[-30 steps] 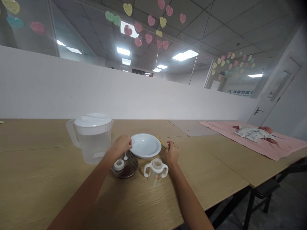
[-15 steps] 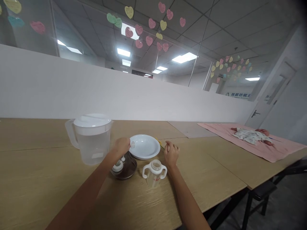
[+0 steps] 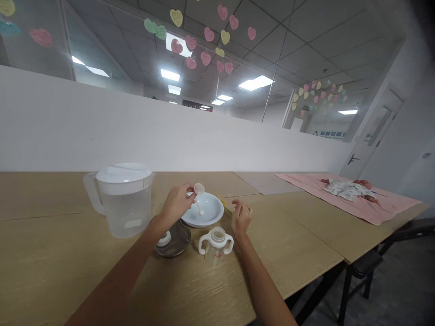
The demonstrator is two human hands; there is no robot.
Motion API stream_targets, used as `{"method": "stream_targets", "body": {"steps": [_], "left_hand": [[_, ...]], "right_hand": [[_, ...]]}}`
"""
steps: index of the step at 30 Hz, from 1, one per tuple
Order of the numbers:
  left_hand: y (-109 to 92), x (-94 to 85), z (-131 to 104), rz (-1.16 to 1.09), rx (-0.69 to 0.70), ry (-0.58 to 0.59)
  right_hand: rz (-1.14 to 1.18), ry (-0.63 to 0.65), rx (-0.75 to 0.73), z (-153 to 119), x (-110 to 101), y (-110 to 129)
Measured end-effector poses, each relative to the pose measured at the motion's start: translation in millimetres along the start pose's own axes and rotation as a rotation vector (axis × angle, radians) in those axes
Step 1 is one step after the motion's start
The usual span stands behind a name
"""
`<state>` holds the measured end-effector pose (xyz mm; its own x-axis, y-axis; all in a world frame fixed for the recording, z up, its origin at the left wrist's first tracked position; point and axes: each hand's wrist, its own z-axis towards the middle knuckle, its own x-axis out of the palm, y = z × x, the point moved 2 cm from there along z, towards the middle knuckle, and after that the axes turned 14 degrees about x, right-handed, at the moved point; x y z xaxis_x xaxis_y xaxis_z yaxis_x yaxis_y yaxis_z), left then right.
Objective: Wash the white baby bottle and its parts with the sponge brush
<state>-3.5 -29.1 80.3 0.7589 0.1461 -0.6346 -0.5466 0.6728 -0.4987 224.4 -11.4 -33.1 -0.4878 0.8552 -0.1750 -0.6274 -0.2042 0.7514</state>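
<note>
My left hand (image 3: 178,202) is closed on a small pale disc (image 3: 199,188) with a thin stem and a rounded end hanging below it, over the white bowl (image 3: 217,216). Right of the bowl, my right hand (image 3: 241,216) is raised with its fingers curled; whether anything is in them is hidden. A yellow-green thin item (image 3: 227,209) lies between bowl and right hand. The two-handled clear bottle (image 3: 215,253) stands uncapped in front of the bowl. Under my left forearm, a dark metal tray (image 3: 180,242) holds a white ring-shaped part (image 3: 164,238).
A lidded clear pitcher (image 3: 126,208) stands at the left on the wooden table (image 3: 190,294). A baby doll (image 3: 348,190) lies on a pink cloth (image 3: 314,194) at the far right. Black stools (image 3: 367,265) are beside the table's right edge.
My left hand has moved up and right from the tray side, bringing the disc and its hanging stem over the bowl. My right hand has barely moved. The view has shifted slightly.
</note>
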Motion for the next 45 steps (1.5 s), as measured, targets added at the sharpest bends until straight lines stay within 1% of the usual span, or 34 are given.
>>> {"method": "stream_targets", "body": {"steps": [3,6,8,10,12,14,15,17,19,26,32,39,45], "left_hand": [[13.7,18.8,-1.8,-0.074,-0.028,0.021],[27.6,33.4,-3.9,-0.222,-0.061,-0.031],[35.2,39.8,-5.0,-0.254,-0.052,-0.06],[41.2,44.5,-5.8,-0.241,-0.032,-0.059],[45.8,48.5,-6.6,-0.206,-0.013,-0.029],[49.5,51.8,-7.2,-0.127,0.015,0.013],[51.0,53.0,-7.4,-0.081,0.028,0.029],[53.4,54.4,-7.7,-0.002,0.043,0.049],[54.4,54.5,-7.6,0.032,0.043,0.054],[48.0,51.7,-7.0,0.123,0.062,0.071],[45.3,47.3,-7.5,0.174,0.065,0.06],[42.8,47.9,-7.6,0.179,0.089,0.076],[41.3,45.9,-8.9,0.176,0.095,0.064]], "right_hand": [[0.081,0.025,0.065,-1.3,2.5,-2.7],[0.199,0.082,0.168,-0.9,5.7,-4.3],[0.368,0.118,0.294,1.5,8.3,-6.4],[0.598,0.16,0.46,5.0,11.9,-10.1],[0.823,0.254,0.628,8.0,17.1,-14.3],[0.995,0.419,0.743,9.2,22.6,-16.5],[1.054,0.508,0.767,8.9,25.0,-16.5],[1.129,0.642,0.773,7.0,28.3,-14.9],[1.159,0.688,0.77,4.3,30.2,-12.9],[1.145,0.591,0.817,2.4,30.7,-12.3],[1.12,0.53,0.815,4.1,27.5,-13.8],[1.06,0.544,0.757,1.6,29.9,-10.7],[1.011,0.603,0.72,1.6,32.0,-11.4]]}}
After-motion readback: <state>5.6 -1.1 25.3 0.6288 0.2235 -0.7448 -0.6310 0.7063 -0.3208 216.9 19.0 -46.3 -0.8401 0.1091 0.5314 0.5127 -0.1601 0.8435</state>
